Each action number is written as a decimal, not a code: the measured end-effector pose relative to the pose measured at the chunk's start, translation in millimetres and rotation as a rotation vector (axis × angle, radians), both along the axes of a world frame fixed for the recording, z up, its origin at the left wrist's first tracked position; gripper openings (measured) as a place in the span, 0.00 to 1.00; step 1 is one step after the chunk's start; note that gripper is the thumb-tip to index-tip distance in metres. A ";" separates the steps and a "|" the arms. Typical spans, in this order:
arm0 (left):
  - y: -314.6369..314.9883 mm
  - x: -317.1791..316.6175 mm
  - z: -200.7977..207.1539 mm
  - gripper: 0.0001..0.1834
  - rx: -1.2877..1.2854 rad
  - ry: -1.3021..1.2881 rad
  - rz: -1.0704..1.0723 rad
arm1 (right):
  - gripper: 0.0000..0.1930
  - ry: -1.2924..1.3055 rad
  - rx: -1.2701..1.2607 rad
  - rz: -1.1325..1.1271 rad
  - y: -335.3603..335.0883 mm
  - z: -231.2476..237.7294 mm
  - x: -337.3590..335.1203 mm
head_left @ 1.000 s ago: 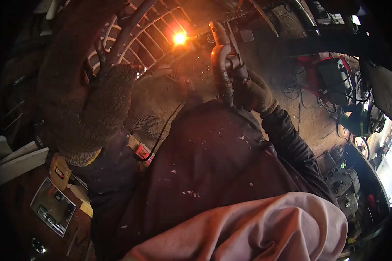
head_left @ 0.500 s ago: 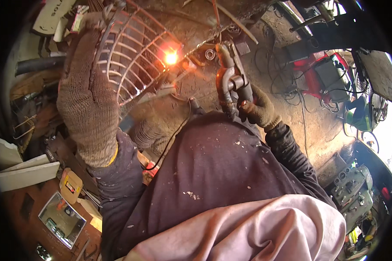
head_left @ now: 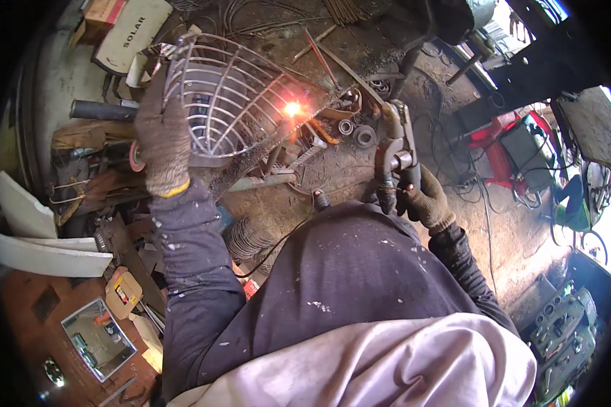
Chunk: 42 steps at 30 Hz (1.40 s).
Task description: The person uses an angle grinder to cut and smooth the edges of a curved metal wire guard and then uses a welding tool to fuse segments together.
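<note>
My left hand [head_left: 164, 139], in a brown knit glove, is closed on the left edge of a fan-shaped grille [head_left: 225, 95] of curved metal rods. A bright spot [head_left: 292, 108] glows orange-white at the grille's right edge. In my right hand [head_left: 428, 202], also gloved, is a welding electrode holder [head_left: 395, 152] with thick metal jaws pointing up and away from me. Its jaws stand apart from the grille, to the right of the glow. I cannot make out an electrode in them.
Beyond the grille lie metal rings [head_left: 364, 136], a flat bar [head_left: 349, 68] and scrap. A red machine [head_left: 499, 146] with cables stands at right. White curved panels [head_left: 51, 254] and a mirror-like pane [head_left: 98, 339] are at left. Coiled wire [head_left: 248, 237] lies near my legs.
The view has shifted, so more floor shows beyond the grille. The glow looks smaller and less orange. The electrode holder has moved slightly right, away from it. Both hands keep their holds.
</note>
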<state>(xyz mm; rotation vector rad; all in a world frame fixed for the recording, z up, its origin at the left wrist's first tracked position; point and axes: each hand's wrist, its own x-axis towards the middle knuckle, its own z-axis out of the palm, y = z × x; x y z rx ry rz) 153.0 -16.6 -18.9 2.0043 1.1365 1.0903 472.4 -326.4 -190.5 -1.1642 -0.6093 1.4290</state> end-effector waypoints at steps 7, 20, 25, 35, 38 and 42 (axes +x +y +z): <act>16.5 -9.4 -29.7 0.24 0.095 0.181 0.130 | 0.40 -0.011 -0.034 0.031 -13.0 1.2 25.1; 22.4 -36.1 -31.0 0.27 0.209 0.392 0.229 | 0.41 0.064 0.113 0.038 -17.2 13.4 41.6; -122.0 36.2 -28.0 0.13 -0.029 0.115 0.202 | 0.32 0.179 0.271 -0.164 -20.2 4.6 19.4; -243.0 123.9 -34.0 0.26 -0.610 -0.057 -0.867 | 0.26 -1.207 0.272 -0.043 -48.3 -7.8 -6.8; -248.5 122.7 -47.1 0.20 -0.368 0.066 -0.843 | 0.35 -0.034 0.035 -0.124 -56.2 12.0 -32.2; -246.6 144.4 -60.4 0.17 -0.977 0.230 -0.980 | 0.51 -0.236 0.095 -0.073 -63.5 12.4 -15.7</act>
